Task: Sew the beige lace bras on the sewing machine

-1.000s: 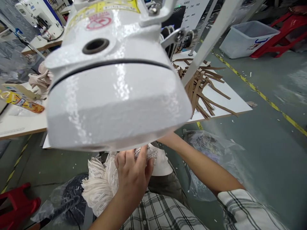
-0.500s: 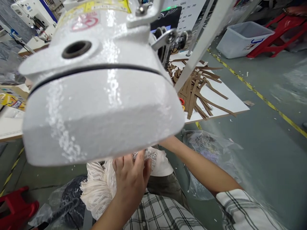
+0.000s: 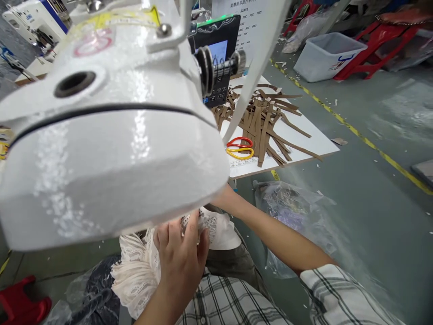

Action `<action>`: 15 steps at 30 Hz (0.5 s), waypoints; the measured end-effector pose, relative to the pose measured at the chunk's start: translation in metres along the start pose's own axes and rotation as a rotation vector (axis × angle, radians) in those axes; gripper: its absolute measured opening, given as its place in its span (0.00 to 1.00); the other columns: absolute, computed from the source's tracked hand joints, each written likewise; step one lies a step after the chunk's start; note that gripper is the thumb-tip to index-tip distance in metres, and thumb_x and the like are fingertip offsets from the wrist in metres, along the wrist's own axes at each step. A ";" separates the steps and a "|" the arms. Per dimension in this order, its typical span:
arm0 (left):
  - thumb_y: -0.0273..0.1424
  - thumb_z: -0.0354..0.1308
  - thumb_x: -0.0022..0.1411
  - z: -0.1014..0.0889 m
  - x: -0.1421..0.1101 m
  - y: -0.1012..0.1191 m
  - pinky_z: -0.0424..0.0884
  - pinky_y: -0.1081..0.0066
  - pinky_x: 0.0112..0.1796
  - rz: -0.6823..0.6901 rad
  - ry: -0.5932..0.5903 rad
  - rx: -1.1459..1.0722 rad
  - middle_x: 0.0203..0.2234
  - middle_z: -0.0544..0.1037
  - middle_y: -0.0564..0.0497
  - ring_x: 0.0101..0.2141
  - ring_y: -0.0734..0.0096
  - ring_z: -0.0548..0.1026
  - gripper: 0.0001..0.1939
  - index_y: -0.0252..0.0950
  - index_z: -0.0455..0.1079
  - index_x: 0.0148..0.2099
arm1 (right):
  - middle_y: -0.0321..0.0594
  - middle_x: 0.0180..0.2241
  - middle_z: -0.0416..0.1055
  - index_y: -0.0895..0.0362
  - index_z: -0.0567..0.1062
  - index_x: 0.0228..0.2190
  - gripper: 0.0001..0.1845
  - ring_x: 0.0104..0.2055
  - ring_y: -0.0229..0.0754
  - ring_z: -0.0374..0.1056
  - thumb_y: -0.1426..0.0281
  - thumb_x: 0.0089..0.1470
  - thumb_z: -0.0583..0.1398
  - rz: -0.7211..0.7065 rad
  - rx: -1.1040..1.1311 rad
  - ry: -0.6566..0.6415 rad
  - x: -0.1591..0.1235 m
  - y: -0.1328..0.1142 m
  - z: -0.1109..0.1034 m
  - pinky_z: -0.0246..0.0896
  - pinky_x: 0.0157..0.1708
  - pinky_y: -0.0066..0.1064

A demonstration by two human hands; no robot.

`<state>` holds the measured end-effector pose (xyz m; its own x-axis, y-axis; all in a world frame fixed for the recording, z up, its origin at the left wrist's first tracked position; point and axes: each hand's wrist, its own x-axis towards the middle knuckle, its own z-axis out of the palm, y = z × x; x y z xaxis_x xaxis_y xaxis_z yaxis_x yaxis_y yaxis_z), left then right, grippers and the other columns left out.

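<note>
My left hand [image 3: 181, 257] lies on cream lace fabric [image 3: 135, 271] in my lap, fingers stretched forward and thumb a little apart. Its fingertips reach the lower edge of the white sewing machine head [image 3: 115, 176]. A flatter piece of pale lace fabric [image 3: 221, 230] shows just right of the thumb. My right hand [image 3: 223, 198] reaches in from the right behind the machine head; only its wrist end is visible, and its fingers are hidden. The needle area is out of sight behind the head.
Brown fabric strips [image 3: 260, 122] and scissors with red and yellow handles [image 3: 241, 149] lie on the white tabletop [image 3: 314, 140]. A control panel [image 3: 219, 58] stands behind the machine. A plastic bag [image 3: 287, 216] rests on the floor. A clear bin [image 3: 328, 56] stands farther right.
The view has shifted so the machine head sits farther left, exposing the scissors and more of the control panel. My left hand stays on the lace; my right arm keeps nearly the same pose.
</note>
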<state>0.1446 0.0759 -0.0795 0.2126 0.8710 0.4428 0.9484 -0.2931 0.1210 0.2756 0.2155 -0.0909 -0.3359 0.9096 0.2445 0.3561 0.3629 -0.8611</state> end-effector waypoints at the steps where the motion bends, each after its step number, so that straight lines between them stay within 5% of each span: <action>1: 0.32 0.62 0.61 0.000 -0.001 -0.001 0.60 0.54 0.54 -0.003 0.007 -0.019 0.52 0.72 0.36 0.52 0.50 0.70 0.26 0.36 0.67 0.61 | 0.40 0.41 0.75 0.52 0.74 0.35 0.06 0.40 0.46 0.71 0.73 0.54 0.58 -0.012 0.025 0.016 -0.003 0.004 0.002 0.70 0.42 0.39; 6: 0.31 0.61 0.62 0.000 -0.010 -0.015 0.63 0.53 0.53 -0.086 0.079 -0.149 0.52 0.70 0.36 0.53 0.50 0.69 0.23 0.36 0.65 0.59 | 0.45 0.57 0.67 0.53 0.73 0.44 0.12 0.46 0.44 0.70 0.64 0.61 0.56 -0.032 0.179 0.143 -0.024 0.016 0.010 0.67 0.49 0.38; 12: 0.40 0.52 0.69 0.009 -0.010 -0.030 0.66 0.56 0.55 -0.545 -0.076 -0.699 0.51 0.71 0.40 0.54 0.56 0.69 0.21 0.37 0.61 0.59 | 0.41 0.39 0.72 0.54 0.70 0.41 0.12 0.38 0.40 0.69 0.59 0.61 0.58 0.131 0.367 0.080 -0.057 0.010 0.007 0.67 0.39 0.31; 15: 0.44 0.48 0.70 0.014 -0.004 -0.032 0.69 0.59 0.52 -0.656 -0.175 -0.970 0.50 0.73 0.42 0.52 0.58 0.73 0.21 0.37 0.63 0.57 | 0.38 0.35 0.70 0.55 0.69 0.38 0.13 0.36 0.39 0.68 0.58 0.58 0.60 0.116 0.393 0.039 -0.068 0.005 0.006 0.65 0.35 0.28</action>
<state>0.1162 0.0871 -0.0973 -0.1473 0.9863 -0.0741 0.3292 0.1195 0.9367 0.2956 0.1540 -0.1144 -0.2773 0.9496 0.1462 0.0271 0.1598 -0.9868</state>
